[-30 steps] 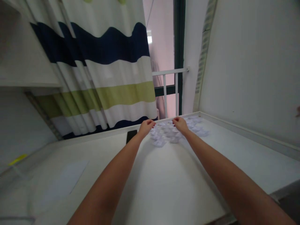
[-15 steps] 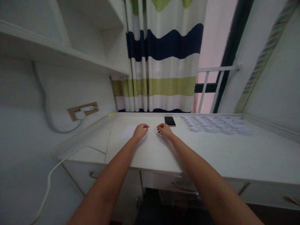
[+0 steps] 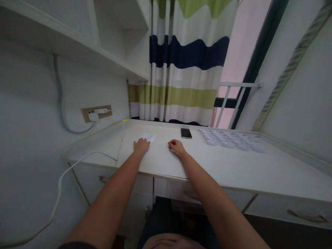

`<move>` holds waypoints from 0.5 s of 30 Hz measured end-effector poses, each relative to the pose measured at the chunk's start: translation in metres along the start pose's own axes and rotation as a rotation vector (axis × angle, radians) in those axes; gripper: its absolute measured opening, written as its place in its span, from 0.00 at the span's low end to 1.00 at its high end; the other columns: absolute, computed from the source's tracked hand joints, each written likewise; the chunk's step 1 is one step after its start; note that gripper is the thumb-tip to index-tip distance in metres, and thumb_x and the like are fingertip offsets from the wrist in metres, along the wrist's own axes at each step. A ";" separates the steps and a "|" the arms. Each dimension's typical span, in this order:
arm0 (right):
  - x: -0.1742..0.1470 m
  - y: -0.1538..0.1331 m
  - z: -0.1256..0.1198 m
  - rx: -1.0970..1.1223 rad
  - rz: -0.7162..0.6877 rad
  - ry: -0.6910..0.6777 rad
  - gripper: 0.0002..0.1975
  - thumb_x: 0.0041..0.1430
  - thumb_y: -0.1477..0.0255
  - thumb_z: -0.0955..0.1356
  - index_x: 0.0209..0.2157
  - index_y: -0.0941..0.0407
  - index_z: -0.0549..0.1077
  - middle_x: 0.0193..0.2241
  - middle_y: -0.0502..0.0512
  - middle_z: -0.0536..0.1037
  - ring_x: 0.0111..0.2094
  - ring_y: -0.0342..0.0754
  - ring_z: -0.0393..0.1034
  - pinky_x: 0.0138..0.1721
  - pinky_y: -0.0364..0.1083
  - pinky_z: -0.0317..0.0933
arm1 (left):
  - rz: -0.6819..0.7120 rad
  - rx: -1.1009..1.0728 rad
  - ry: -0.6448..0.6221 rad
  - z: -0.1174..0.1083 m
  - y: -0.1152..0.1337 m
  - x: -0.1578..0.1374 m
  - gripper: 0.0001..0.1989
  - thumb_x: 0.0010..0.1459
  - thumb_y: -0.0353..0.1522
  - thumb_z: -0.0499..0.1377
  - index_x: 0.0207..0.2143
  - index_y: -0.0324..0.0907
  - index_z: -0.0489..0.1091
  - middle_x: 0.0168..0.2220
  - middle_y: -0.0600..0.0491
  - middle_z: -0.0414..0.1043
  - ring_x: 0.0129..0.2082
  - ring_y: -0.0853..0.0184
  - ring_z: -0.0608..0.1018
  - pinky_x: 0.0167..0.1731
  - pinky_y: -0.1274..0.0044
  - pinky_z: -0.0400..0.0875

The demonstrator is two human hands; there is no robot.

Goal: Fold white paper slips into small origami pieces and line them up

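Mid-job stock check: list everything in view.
desk: 1, white, centre
phone: 1, black, desk's back
paper: 1, white, left of phone
papery pieces: many, white, right of phone
tab: 1, yellow, desk corner
drawers: several, white, desk front
curtain: 1, white/navy/green, behind desk
railing: 1, white, curtain's right
shelf: 1, white, upper left
socket: 1, tan, below shelf
cables: 2, white and grey, left
left hand: 1, on paper
right hand: 1, near phone

Two hands (image 3: pixel 141 145), one phone (image 3: pixel 186 133), one surface (image 3: pixel 207 162), one curtain (image 3: pixel 184 77), one outlet (image 3: pixel 85 114), two plugs (image 3: pixel 93 116). Many white pieces (image 3: pixel 230 140), too blurred to count; whether the paper (image 3: pixel 151 137) is one sheet or several cannot be told.
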State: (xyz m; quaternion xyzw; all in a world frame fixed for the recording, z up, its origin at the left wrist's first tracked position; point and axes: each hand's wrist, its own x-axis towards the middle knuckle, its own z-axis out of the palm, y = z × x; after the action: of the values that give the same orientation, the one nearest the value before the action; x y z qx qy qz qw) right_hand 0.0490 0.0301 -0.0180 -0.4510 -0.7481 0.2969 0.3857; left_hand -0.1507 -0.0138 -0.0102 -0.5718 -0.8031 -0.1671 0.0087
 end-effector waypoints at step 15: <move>0.005 0.007 0.006 0.128 0.029 0.050 0.05 0.49 0.79 0.64 0.27 0.57 0.71 0.22 0.48 0.73 0.23 0.39 0.66 0.30 0.39 0.61 | -0.221 -0.527 0.419 -0.023 -0.003 -0.004 0.20 0.61 0.35 0.39 0.42 0.39 0.67 0.44 0.41 0.70 0.47 0.59 0.71 0.45 0.69 0.62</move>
State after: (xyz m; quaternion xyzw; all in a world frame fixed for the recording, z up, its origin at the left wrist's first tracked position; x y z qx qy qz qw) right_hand 0.0457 0.0368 -0.0245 -0.4435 -0.7110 0.3385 0.4281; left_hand -0.1559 -0.0250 0.0102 -0.4172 -0.7702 -0.4824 0.0073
